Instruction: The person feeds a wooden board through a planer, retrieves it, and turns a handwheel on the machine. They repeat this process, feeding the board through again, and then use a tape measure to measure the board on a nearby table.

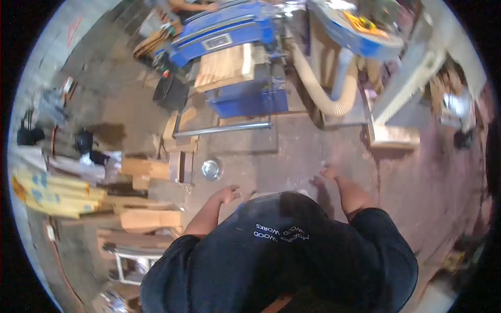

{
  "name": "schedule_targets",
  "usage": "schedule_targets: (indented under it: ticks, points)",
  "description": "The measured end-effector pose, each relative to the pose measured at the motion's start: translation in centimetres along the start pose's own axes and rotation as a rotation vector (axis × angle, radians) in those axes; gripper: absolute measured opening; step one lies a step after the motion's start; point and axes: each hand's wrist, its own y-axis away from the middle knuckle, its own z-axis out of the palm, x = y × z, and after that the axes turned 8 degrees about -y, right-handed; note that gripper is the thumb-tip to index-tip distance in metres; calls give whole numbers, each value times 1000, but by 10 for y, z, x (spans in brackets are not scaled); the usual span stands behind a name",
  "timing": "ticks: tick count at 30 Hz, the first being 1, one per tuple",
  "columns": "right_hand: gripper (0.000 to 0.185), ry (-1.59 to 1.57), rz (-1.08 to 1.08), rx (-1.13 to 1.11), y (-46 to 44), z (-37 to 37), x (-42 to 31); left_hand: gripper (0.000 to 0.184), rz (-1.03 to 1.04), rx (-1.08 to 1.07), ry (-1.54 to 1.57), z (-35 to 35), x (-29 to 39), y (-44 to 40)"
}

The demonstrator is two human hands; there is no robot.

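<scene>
While both arms hang before the machine, the board juts from its near side.

The left hand looks empty, fingers loosely parted, nearest a shiny dish in front of the machine; the right hand, farther right, is too blurred to tell its fingers or any hold. The board seems borne by the machine, which would explain why no hand supports its near end. A bar crosses before the machine, perhaps to carry long pieces; a hose curves to its right, probably for dust.
</scene>
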Motion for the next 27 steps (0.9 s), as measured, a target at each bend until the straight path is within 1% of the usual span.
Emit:
schedule_targets:
  ticks: [1, 3, 4, 5, 6, 7, 8, 10, 11, 12, 13, 15, 16, 17, 18, 20, 21, 22, 24, 26, 27]
  points:
    - [65, 119, -42, -4, -5, 14, 26, 69, 36, -75, -67, -8, 2, 2]
    - [55, -577, 103, 225, -14, 74, 83, 67, 23, -135, -154, -37, 15, 2]
    - [55, -627, 148, 239, -15, 97, 97, 65, 2, -161, -179, -49, 23, 1]
    - [51, -628, 210, 233, -13, 119, 112, 65, 27, -204, -229, -61, 31, -1]
    - [46, -625, 274, 230, -6, 144, 126, 63, 13, -161, -240, -75, 42, -8]
    - [46, -663, 327, 250, 6, 181, 150, 61, 3, -116, -246, -84, 53, -18]
    - [44, -643, 320, 323, 3, 211, 148, 61, 40, -149, -281, -90, 62, -30]
    - [42, -576, 288, 459, -3, 270, 151, 58, 196, -7, -128, -102, 67, -50]
    - [42, -538, 268, 523, 2, 303, 159, 58, 220, -30, -150, -105, 72, -55]
    - [42, -498, 248, 583, 1, 334, 161, 57, 279, -20, -91, -108, 80, -55]
    - [42, -512, 276, 593, -9, 348, 152, 56, 336, -8, -27, -111, 83, -54]
    - [35, -1198, 386, 255, -38, 344, 139, 55, 380, -36, -71, -117, 78, -58]
    - [35, -1199, 395, 264, 14, 295, 108, 55, 402, -44, -96, -120, 69, -59]
    - [47, -932, 529, 219, 44, 224, 39, 55, 410, -45, -92, -124, 57, -62]
    - [61, -655, 650, 168, 96, 127, -44, 56, 378, -58, -118, -126, 39, -68]
    - [64, -616, 626, 189, 76, 127, -56, 56, 334, -62, -121, -126, -7, -79]
    - [68, -589, 598, 213, 65, 123, -64, 58, 285, -66, -179, -127, -35, -88]
    - [68, -562, 586, 209, 59, 115, -75, 59, 236, -67, -232, -127, -64, -99]
    - [69, -508, 517, 260, 47, 103, -88, 61, 255, -47, -214, -120, -138, -131]
    - [71, -490, 483, 270, 34, 94, -88, 62, 271, -21, -195, -118, -169, -139]
    - [73, -507, 466, 278, 28, 89, -88, 63, 268, 56, -178, -117, -178, -137]
